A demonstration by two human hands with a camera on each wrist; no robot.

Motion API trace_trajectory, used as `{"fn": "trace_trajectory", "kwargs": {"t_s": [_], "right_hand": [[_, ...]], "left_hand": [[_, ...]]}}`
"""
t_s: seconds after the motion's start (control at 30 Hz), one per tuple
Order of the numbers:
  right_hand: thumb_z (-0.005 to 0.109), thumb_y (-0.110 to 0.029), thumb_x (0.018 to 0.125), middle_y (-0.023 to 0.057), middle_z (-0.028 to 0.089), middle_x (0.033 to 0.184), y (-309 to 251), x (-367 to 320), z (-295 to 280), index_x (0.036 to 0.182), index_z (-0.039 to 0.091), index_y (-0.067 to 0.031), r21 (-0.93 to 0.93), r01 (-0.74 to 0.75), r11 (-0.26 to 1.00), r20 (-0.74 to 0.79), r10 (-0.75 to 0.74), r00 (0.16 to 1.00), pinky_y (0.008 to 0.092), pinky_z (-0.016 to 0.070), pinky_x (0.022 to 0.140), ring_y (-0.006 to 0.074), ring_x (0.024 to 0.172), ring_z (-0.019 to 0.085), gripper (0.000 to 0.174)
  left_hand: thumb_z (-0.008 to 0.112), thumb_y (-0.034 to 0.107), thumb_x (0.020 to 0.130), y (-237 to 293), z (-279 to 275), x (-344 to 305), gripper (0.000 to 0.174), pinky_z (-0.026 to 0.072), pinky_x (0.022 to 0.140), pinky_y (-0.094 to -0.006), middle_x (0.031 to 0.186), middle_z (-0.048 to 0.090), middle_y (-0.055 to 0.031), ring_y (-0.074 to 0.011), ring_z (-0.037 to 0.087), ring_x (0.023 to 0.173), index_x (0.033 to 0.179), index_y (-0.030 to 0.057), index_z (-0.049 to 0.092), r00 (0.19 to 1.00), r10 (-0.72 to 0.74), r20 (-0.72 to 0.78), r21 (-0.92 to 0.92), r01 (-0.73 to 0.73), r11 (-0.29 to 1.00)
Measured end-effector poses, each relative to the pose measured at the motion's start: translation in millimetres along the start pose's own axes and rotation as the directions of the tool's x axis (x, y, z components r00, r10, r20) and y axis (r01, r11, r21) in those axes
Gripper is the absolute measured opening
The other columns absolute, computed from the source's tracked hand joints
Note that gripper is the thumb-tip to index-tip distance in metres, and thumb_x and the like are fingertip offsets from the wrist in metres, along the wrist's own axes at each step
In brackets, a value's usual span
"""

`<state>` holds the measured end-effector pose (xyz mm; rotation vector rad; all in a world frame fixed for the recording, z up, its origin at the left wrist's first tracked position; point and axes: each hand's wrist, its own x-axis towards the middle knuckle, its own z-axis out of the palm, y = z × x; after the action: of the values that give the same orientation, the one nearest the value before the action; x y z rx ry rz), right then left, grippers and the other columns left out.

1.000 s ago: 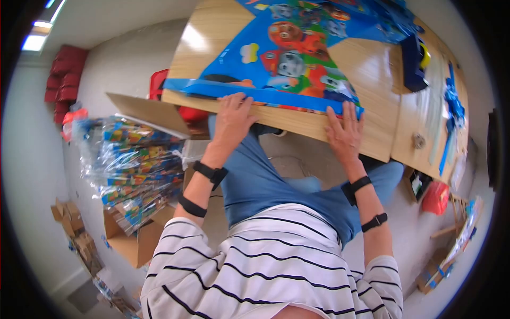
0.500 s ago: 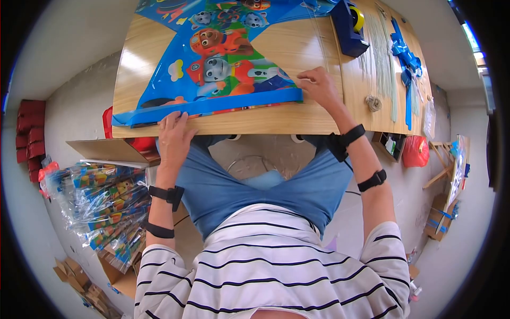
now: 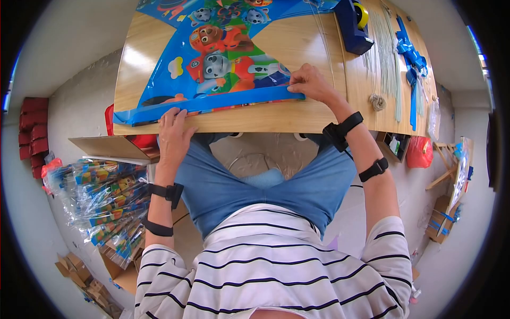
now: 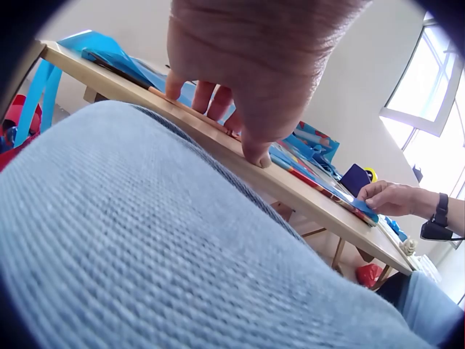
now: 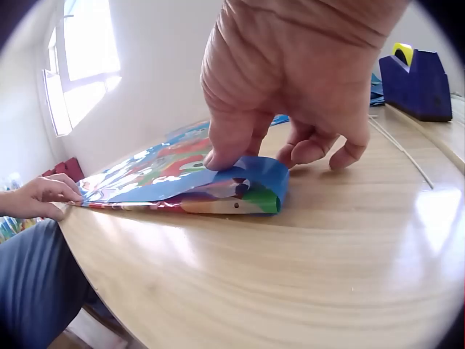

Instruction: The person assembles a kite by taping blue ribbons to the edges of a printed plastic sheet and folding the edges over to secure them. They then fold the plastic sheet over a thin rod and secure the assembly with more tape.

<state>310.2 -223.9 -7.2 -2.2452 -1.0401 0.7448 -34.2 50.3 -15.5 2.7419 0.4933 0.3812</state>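
A blue plastic sheet (image 3: 228,66) printed with cartoon dogs lies on the wooden table, with a plain blue strip (image 3: 223,99) folded along its near edge. The left hand (image 3: 173,133) rests its fingertips on the strip towards its left end, thumb spread to the side. In the left wrist view that hand's fingers reach down at the table edge. The right hand (image 3: 314,85) pinches the strip's right end between thumb and fingers. In the right wrist view the right thumb presses on top of the sheet beside the folded loop (image 5: 265,185), its other fingers bent behind.
A dark blue tape dispenser (image 3: 353,29) with yellow tape stands at the back right. Thin pale rods (image 3: 390,69), a twine ball (image 3: 377,102) and blue ribbon (image 3: 411,58) lie to the right. Bagged printed sheets (image 3: 106,196) sit by an open box at the left.
The head view has turned. The right hand lifted off the strip and moved to its right end, where it now pinches it. The left hand has stayed on the strip, fingers now more upright.
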Motion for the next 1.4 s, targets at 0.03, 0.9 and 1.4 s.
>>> {"fn": "trace_trajectory", "kwargs": {"t_s": [0.03, 0.9, 1.4], "right_hand": [[0.082, -0.015, 0.077, 0.0132, 0.06, 0.09, 1.0, 0.3, 1.1, 0.086, 0.072, -0.0044, -0.002, -0.006, 1.0, 0.003, 0.006, 1.0, 0.0413, 0.0464, 0.082, 0.0299, 0.095, 0.057, 0.017], [0.08, -0.011, 0.073, 0.0107, 0.06, 0.101, 2.0, -0.8, -3.4, 0.095, 0.074, -0.0067, 0.089, 0.145, 0.985, -0.024, -0.144, 0.989, 0.0371, 0.0493, 0.089, 0.0287, 0.1, 0.059, 0.024], [0.081, -0.015, 0.071, 0.0127, 0.065, 0.092, -7.3, 7.7, -0.3, 0.083, 0.074, -0.0063, -0.037, 0.148, 0.988, -0.001, -0.148, 0.989, 0.0409, 0.0486, 0.083, 0.0303, 0.095, 0.061, 0.016]], "left_hand": [[0.08, 0.01, 0.082, -0.4, 1.3, -0.1, 0.055, 0.0442, 0.106, -0.0471, 0.133, 0.056, -0.0204, -0.0404, 0.052, 0.124, 0.132, -0.0016, 0.06, 1.0, -0.005, -0.004, -0.006, 0.005, 1.0], [0.084, 0.013, 0.079, -0.4, 1.5, 1.8, 0.059, 0.0453, 0.106, -0.047, 0.137, 0.056, -0.0199, -0.0397, 0.051, 0.127, 0.133, 0.0031, 0.065, 0.999, -0.028, 0.026, 0.024, 0.028, 0.999], [0.085, 0.013, 0.078, 0.6, 0.4, 2.2, 0.06, 0.045, 0.106, -0.0476, 0.136, 0.056, -0.0191, -0.04, 0.051, 0.127, 0.133, 0.004, 0.064, 0.999, -0.042, 0.022, 0.019, 0.042, 0.999]]}}
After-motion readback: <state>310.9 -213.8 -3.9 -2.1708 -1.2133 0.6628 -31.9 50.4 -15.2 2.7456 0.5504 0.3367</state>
